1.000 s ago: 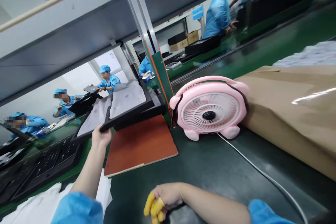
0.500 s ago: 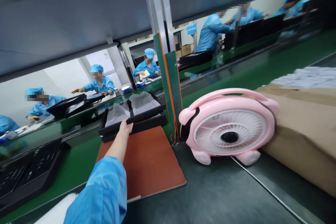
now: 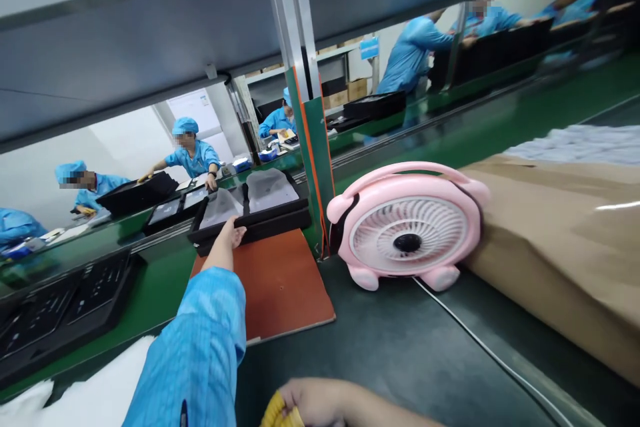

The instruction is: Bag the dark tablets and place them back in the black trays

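Observation:
My left hand, at the end of a blue sleeve, grips the front edge of a black tray. The tray has two compartments with translucent sheets lying on them, and it appears to rest on another black tray. An orange-brown board lies in front of and partly beneath it. At the bottom edge, my right hand is closed around a yellow ribbed piece of fabric, partly cut off by the frame.
A pink fan stands right of a metal post, its white cord crossing the dark bench. Brown paper lies beyond. Black trays sit on the green conveyor at left. Several people in blue work across the line.
My right hand has come into view at the bottom with the yellow fabric. The left hand keeps its grip on the tray. The view has shifted slightly; a co-worker opposite has moved black trays.

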Demonstrator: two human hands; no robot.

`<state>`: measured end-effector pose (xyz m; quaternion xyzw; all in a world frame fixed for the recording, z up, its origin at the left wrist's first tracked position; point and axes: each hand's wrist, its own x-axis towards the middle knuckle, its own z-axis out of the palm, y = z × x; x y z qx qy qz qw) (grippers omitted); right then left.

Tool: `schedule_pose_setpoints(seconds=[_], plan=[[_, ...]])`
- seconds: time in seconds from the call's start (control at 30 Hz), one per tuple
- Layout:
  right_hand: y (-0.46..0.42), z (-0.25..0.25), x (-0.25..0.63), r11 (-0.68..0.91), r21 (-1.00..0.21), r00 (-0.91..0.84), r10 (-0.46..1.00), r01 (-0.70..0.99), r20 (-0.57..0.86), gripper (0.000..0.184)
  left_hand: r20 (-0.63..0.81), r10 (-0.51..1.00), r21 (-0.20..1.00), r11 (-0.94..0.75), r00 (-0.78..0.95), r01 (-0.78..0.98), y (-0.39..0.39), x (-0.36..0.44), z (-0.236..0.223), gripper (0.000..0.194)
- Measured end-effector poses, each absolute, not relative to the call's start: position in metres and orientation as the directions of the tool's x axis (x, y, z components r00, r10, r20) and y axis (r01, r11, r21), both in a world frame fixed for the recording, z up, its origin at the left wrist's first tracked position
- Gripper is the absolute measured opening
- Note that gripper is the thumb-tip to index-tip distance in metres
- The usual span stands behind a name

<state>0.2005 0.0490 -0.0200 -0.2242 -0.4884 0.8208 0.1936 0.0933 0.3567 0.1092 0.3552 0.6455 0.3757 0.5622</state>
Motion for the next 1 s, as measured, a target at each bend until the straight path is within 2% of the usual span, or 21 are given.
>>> schedule_pose_setpoints(seconds=[0.1,0.2,0.43,0.57,0.63,0.77,0.87,1.0], plan=[[0.049,0.0,0.206,-0.548,-0.831,-0.869,0.452,-0.092,-0.202,0.047,-0.394,0.907,0.881,0.419,-0.148,0.221,0.344,0.085,0.106,0.046],[0.054,0.008,0.212,-0.558,-0.824,-0.858,0.467,-0.099,-0.213,0.051,-0.313,0.944,0.864,0.329,-0.107,0.381,0.312,0.077,0.097,0.05],[0.064,0.003,0.217,-0.507,-0.853,-0.78,0.581,-0.124,-0.232,0.046,-0.274,0.961,0.753,0.205,0.015,0.625,0.2,0.001,0.075,0.031],[0.064,0.008,0.217,-0.487,-0.861,-0.722,0.647,-0.144,-0.245,0.041,-0.028,0.998,0.736,0.055,-0.051,0.675,0.162,-0.029,0.089,0.017],[0.063,0.01,0.216,-0.483,-0.862,-0.706,0.664,-0.153,-0.247,0.04,0.127,0.99,0.776,-0.059,-0.065,0.628,0.165,-0.017,0.099,0.018],[0.06,0.013,0.218,-0.477,-0.863,-0.7,0.673,-0.165,-0.238,0.038,0.419,0.893,0.734,-0.438,0.161,0.518,0.216,0.05,0.11,0.041],[0.062,0.011,0.223,-0.484,-0.853,-0.698,0.679,-0.194,-0.227,0.038,0.45,0.869,0.737,-0.491,0.205,0.464,0.271,0.101,0.107,0.047],[0.068,0.005,0.225,-0.525,-0.822,-0.721,0.655,-0.22,-0.226,0.039,0.444,0.877,0.652,-0.458,0.186,0.604,0.331,0.132,0.091,0.037]])
